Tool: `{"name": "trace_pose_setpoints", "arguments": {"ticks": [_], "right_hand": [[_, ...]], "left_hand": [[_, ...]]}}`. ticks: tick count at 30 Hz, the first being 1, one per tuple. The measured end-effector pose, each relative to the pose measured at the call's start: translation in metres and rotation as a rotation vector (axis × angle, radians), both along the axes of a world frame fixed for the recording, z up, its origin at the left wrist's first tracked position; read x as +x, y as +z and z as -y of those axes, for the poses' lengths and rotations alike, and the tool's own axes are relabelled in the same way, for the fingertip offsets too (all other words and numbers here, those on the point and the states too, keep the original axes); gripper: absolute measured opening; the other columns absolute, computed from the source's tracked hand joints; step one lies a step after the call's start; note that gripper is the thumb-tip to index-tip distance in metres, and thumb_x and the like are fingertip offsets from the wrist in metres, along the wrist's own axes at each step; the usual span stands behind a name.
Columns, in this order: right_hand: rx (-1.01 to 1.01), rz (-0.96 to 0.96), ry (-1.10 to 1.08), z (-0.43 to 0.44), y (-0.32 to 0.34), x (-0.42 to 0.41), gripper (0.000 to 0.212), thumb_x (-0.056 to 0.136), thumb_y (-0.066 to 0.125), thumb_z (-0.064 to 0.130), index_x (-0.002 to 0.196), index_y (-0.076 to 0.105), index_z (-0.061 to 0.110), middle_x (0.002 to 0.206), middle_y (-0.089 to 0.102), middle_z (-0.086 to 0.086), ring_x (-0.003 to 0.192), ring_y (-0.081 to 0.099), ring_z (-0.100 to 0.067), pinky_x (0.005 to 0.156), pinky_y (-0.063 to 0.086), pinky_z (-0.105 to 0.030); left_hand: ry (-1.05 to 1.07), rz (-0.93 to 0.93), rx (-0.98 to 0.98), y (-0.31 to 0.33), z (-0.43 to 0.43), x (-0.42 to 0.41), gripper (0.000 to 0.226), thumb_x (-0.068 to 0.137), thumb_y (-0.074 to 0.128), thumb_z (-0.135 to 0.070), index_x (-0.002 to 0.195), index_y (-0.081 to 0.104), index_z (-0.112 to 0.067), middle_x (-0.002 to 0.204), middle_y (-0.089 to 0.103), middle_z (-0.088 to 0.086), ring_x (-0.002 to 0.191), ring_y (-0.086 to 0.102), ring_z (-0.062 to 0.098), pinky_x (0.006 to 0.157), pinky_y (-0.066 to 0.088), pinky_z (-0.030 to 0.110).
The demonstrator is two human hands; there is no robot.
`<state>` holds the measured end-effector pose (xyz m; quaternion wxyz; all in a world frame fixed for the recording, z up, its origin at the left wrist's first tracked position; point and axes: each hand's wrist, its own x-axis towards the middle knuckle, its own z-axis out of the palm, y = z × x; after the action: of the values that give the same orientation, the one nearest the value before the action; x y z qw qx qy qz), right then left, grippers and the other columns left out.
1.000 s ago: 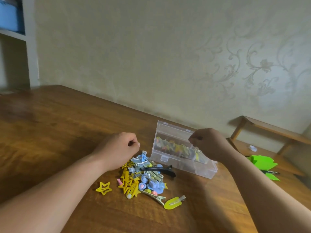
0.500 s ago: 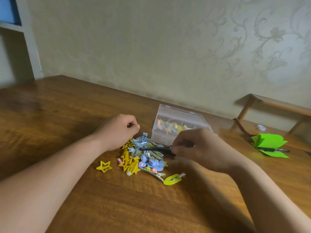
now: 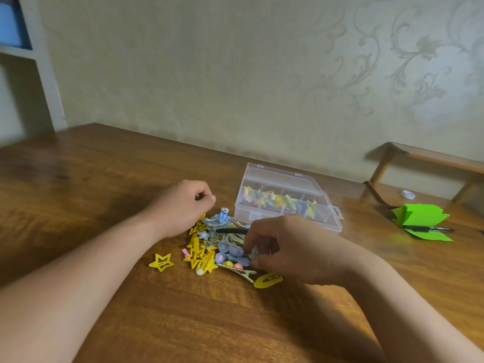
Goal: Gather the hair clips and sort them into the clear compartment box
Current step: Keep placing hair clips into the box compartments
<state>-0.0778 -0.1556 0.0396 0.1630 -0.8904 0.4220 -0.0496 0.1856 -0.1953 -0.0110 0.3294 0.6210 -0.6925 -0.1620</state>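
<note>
Blue clip gets pinched by the curled fingers of the right hand, down in the pile. The left hand, a fist with nothing visible in it, guards ten o'clock. The clear box lies open at one o'clock, handy for sorting.

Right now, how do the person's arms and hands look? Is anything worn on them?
The left forearm and the right forearm are bare up to the frame edge; no sleeve shows. The left hand and the right hand wear no glove, and I see no ring, watch or bracelet.
</note>
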Motion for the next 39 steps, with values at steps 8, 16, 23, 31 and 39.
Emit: {"name": "trace_pose_setpoints", "arguments": {"ticks": [8,16,23,31,39], "right_hand": [[0.028,-0.045,-0.018,0.002,0.007,-0.006,0.007,0.098,0.072,0.039,0.101,0.068,0.035,0.091,0.07,0.011,0.081,0.066,-0.005,0.069,0.057,-0.026],[-0.089,0.455,-0.194,0.011,0.028,-0.03,0.009,0.099,0.071,0.03,0.095,0.075,0.023,0.082,0.076,0.004,0.068,0.069,-0.005,0.06,0.053,-0.019],[-0.266,0.703,-0.599,0.061,0.009,-0.076,0.013,0.1,0.07,0.028,0.092,0.075,0.019,0.078,0.078,0.006,0.065,0.07,-0.004,0.058,0.05,-0.021],[-0.112,0.445,-0.744,0.1,0.017,-0.055,0.019,0.094,0.079,0.033,0.088,0.079,0.014,0.074,0.071,-0.004,0.059,0.055,-0.015,0.051,0.044,-0.026],[-0.201,0.083,-0.835,0.118,0.009,-0.052,0.029,0.09,0.076,0.041,0.082,0.081,0.014,0.074,0.078,-0.007,0.066,0.072,-0.026,0.069,0.065,-0.042]], "left_hand": [[-0.002,0.01,0.001,0.001,0.0,-0.001,0.023,0.105,0.059,-0.04,0.091,0.073,-0.028,0.085,0.073,-0.01,0.082,0.067,0.011,0.071,0.053,0.034],[0.006,0.02,-0.01,0.001,0.001,-0.004,0.022,0.106,0.061,-0.037,0.091,0.074,-0.029,0.082,0.072,-0.01,0.078,0.064,0.005,0.062,0.044,0.029],[0.032,0.017,-0.004,-0.003,0.005,-0.001,0.025,0.104,0.062,-0.042,0.085,0.072,-0.029,0.073,0.07,-0.012,0.072,0.064,0.008,0.06,0.043,0.029],[0.029,-0.004,0.005,-0.005,0.007,0.001,0.026,0.104,0.06,-0.043,0.084,0.07,-0.03,0.077,0.071,-0.009,0.074,0.066,0.011,0.064,0.047,0.032],[0.023,0.005,-0.006,-0.006,0.008,0.001,0.026,0.104,0.06,-0.043,0.086,0.071,-0.029,0.08,0.073,-0.009,0.078,0.067,0.012,0.069,0.052,0.034]]}}
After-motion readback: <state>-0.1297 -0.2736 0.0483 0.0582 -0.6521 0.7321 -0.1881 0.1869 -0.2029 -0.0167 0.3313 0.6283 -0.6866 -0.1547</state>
